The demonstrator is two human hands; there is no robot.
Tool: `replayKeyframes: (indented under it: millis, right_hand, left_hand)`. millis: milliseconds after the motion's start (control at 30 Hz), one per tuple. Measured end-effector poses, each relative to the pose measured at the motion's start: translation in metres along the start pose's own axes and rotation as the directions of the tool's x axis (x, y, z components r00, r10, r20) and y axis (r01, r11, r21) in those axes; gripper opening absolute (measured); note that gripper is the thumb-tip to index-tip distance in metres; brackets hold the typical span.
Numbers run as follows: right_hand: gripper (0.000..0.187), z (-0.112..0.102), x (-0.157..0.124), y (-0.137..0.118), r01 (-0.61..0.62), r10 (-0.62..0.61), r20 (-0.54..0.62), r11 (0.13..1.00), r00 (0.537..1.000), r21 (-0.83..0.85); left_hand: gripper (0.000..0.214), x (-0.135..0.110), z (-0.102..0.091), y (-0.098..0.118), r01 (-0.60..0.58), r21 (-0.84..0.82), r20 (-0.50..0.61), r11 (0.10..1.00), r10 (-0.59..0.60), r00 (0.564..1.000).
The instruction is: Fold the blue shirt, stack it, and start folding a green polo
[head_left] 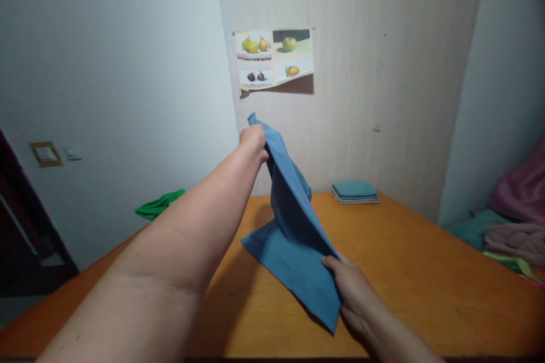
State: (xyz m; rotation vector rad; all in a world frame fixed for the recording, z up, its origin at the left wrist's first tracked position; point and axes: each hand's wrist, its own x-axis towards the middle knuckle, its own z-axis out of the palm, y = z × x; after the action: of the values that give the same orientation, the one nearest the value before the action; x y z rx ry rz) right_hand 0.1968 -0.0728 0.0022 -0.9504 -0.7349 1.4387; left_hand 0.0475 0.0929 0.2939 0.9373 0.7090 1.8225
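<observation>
A blue cloth [293, 249] is stretched between my two hands above the wooden table [395, 272]. My left hand [254, 140] is raised high and closed around one upper corner, with a small tip of fabric sticking out above the fist. Lower and to the right, my right hand [351, 286] pinches the cloth's near right edge, thumb on top. Between the hands the fabric hangs in a slanting fold, its inner side in shadow. The lower part spreads out near the tabletop; whether all of it touches the wood I cannot tell.
Folded cloths [355, 191], blue-green over checked, lie stacked at the table's far right corner. A crumpled green cloth [162, 204] sits at the far left edge, partly behind my left arm. Behind the table a wall carries a fruit picture [275, 59]. Bundled fabrics [515, 241] are at the right.
</observation>
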Motion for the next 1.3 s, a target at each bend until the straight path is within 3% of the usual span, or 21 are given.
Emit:
replayKeyframes:
  millis: [133,333,433,567,633,700,767,833,867,900,967,1033,1133,1233,1300]
  right_hand:
    - [0.034,-0.021,-0.004,-0.038,0.077,-0.077,-0.045,0.997,0.996,-0.015]
    - [0.026,-0.027,-0.013,-0.106,0.209,-0.221,-0.015,0.94,0.975,-0.269]
    - [0.02,-0.024,0.005,-0.126,0.213,-0.219,0.022,0.914,0.976,-0.345]
    - [0.012,-0.016,0.055,-0.139,0.225,-0.252,0.012,0.843,0.968,-0.489]
    - [0.011,-0.011,0.085,-0.148,0.242,-0.317,-0.015,0.754,0.948,-0.611]
    - [0.01,-0.005,0.113,-0.163,0.239,-0.426,-0.043,0.586,0.904,-0.774]
    - [0.01,0.003,0.135,-0.185,0.204,-0.536,-0.058,0.417,0.842,-0.886]
    - [0.011,0.013,0.149,-0.212,0.199,-0.613,-0.047,0.327,0.789,-0.924]
    - [0.014,0.018,0.152,-0.226,0.201,-0.658,-0.029,0.271,0.752,-0.941]
    - [0.018,0.022,0.152,-0.237,0.176,-0.725,0.016,0.145,0.688,-0.974]
    - [0.027,0.025,0.147,-0.253,0.095,-0.788,0.1,-0.054,0.607,-0.994]
    - [0.035,0.02,0.135,-0.252,0.017,-0.792,0.169,-0.196,0.587,-0.98]
    - [0.036,-0.01,0.11,-0.219,-0.028,-0.719,0.273,-0.376,0.639,-0.926]
    - [0.03,-0.056,0.084,-0.16,0.108,-0.547,0.445,-0.539,0.709,-0.835]
    - [0.023,-0.088,0.068,-0.121,0.193,-0.444,0.468,-0.535,0.764,-0.823]
  left_hand:
    - [0.013,-0.007,-0.032,0.02,-0.001,0.073,-0.088,0.997,0.008,0.996]
    - [0.005,-0.009,-0.081,0.037,-0.017,0.181,-0.142,0.983,0.044,0.989]
    - [0.008,0.0,-0.102,0.032,0.037,0.21,-0.206,0.977,0.007,0.979]
    - [0.007,0.019,-0.123,0.012,0.113,0.211,-0.264,0.971,-0.055,0.963]
    - [0.007,0.031,-0.127,0.004,0.141,0.198,-0.29,0.97,-0.079,0.954]
    - [0.006,0.043,-0.128,0.002,0.149,0.174,-0.307,0.973,-0.09,0.948]
    - [0.005,0.055,-0.123,0.009,0.129,0.141,-0.304,0.982,-0.081,0.949]
    - [0.004,0.065,-0.117,0.022,0.085,0.104,-0.28,0.991,-0.052,0.958]
    - [0.004,0.068,-0.114,0.029,0.058,0.087,-0.263,0.995,-0.033,0.964]
    - [0.004,0.068,-0.112,0.035,0.031,0.071,-0.246,0.997,-0.013,0.969]
    - [0.003,0.063,-0.113,0.043,-0.012,0.05,-0.219,0.999,0.022,0.976]
    - [0.004,0.048,-0.125,0.039,-0.035,0.049,-0.198,0.998,0.044,0.979]
    - [0.007,0.007,-0.165,0.008,-0.043,0.113,-0.115,0.993,0.056,0.992]
    - [0.022,-0.045,-0.223,-0.036,0.094,0.275,-0.138,0.957,-0.058,0.989]
    - [0.028,-0.079,-0.26,-0.062,0.191,0.409,-0.179,0.892,-0.127,0.976]
